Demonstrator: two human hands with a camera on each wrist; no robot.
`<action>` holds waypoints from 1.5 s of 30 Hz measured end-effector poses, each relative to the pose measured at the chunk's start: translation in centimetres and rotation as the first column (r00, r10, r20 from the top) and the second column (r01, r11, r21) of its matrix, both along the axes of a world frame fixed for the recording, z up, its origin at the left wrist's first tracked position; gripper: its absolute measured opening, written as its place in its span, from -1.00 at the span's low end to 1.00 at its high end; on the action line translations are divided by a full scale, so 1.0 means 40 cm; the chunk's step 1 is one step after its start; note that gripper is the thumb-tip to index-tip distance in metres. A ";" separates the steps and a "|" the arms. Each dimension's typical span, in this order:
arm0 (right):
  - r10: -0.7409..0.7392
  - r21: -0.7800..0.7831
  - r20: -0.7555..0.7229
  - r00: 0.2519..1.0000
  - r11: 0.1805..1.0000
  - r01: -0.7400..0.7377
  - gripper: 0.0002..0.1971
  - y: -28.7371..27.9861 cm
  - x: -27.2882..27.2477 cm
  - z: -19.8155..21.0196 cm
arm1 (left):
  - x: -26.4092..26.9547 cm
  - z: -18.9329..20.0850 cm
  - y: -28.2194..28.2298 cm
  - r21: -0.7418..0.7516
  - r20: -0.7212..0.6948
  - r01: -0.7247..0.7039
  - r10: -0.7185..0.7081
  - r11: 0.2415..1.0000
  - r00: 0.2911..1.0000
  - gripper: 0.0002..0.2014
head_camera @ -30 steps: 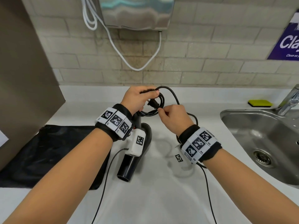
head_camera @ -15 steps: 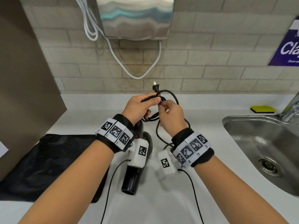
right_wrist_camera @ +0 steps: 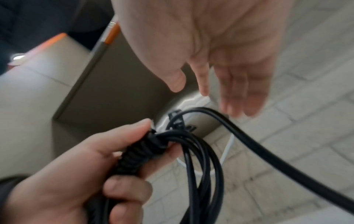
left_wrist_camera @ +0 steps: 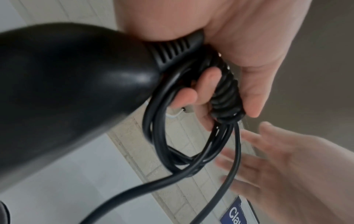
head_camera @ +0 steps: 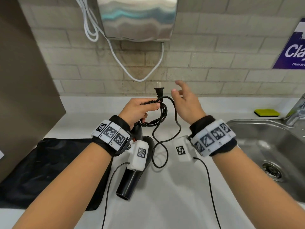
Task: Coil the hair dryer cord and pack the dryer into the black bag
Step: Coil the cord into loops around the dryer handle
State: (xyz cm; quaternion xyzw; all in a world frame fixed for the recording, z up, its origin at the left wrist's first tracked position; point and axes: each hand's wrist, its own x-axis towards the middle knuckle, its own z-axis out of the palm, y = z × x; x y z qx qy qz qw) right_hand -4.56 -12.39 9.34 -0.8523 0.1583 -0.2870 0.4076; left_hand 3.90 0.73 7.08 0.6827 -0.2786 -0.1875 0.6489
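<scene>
My left hand (head_camera: 140, 108) grips the black hair dryer's handle end together with several loops of its black cord (head_camera: 160, 116). The dryer (head_camera: 132, 177) hangs below that wrist with its nozzle toward me. In the left wrist view the ribbed strain relief (left_wrist_camera: 226, 97) and the coil (left_wrist_camera: 172, 136) sit between thumb and fingers. The plug (head_camera: 159, 90) sticks up above the coil, and one loose loop (head_camera: 166, 139) hangs down. My right hand (head_camera: 184, 100) hovers open just right of the plug, holding nothing. The black bag (head_camera: 41, 164) lies flat on the counter at left.
A steel sink (head_camera: 270, 146) with a tap (head_camera: 297, 111) is at right, a yellow sponge (head_camera: 266, 112) behind it. A metal wall dryer (head_camera: 137, 17) with white cables (head_camera: 120, 61) hangs above. A brown panel (head_camera: 21, 80) bounds the left side.
My right hand has let go of the cord near the plug and opened, moving slightly right. The left hand still holds the coil, with the plug now standing free above it.
</scene>
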 end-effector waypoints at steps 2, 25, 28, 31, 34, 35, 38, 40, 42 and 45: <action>0.195 0.213 -0.125 0.973 0.963 -0.166 -0.56 -0.006 0.028 0.000 | -0.010 0.001 -0.004 0.025 0.011 0.029 -0.029 0.999 1.000 -0.88; -0.045 0.067 -0.671 0.740 0.990 0.121 -0.74 -0.236 -0.003 -0.396 | 0.058 0.003 0.057 0.000 0.140 -0.084 0.083 0.996 0.987 -0.82; -0.120 -0.199 -0.758 0.641 0.979 -0.052 -0.80 -0.194 -0.001 -0.380 | 0.050 0.006 0.046 0.032 0.180 -0.071 0.064 0.997 0.982 -0.85; -0.125 -0.325 -0.656 0.744 0.937 -0.129 -0.65 -0.143 0.028 -0.343 | 0.042 0.012 0.038 0.050 0.219 -0.066 0.054 0.997 0.974 -0.87; 0.210 0.001 -0.531 0.821 0.969 -0.247 -0.54 -0.076 0.061 -0.298 | 0.040 0.018 0.034 0.050 0.231 -0.063 0.050 0.997 0.972 -0.87; 0.304 0.162 -0.454 0.837 0.952 -0.258 -0.47 -0.056 0.071 -0.289 | 0.039 0.019 0.034 0.046 0.219 -0.059 0.047 0.997 0.975 -0.87; 0.254 0.558 -0.096 0.962 0.814 -0.159 -0.44 -0.018 0.096 -0.258 | 0.036 0.020 0.036 0.004 0.121 -0.041 0.040 0.999 0.992 -0.82; 0.148 0.701 0.085 0.985 0.694 -0.165 -0.63 -0.010 0.103 -0.233 | 0.031 0.022 0.040 -0.055 0.034 -0.051 0.053 0.997 0.998 -0.79; 0.110 0.718 0.235 0.966 0.650 -0.248 -0.82 -0.010 0.100 -0.210 | 0.029 0.023 0.040 -0.083 -0.006 -0.082 0.082 0.993 0.997 -0.80; 0.123 0.657 0.392 0.912 0.657 -0.371 -0.78 -0.004 0.094 -0.177 | 0.030 0.022 0.037 -0.084 -0.011 -0.118 0.117 0.990 0.993 -0.81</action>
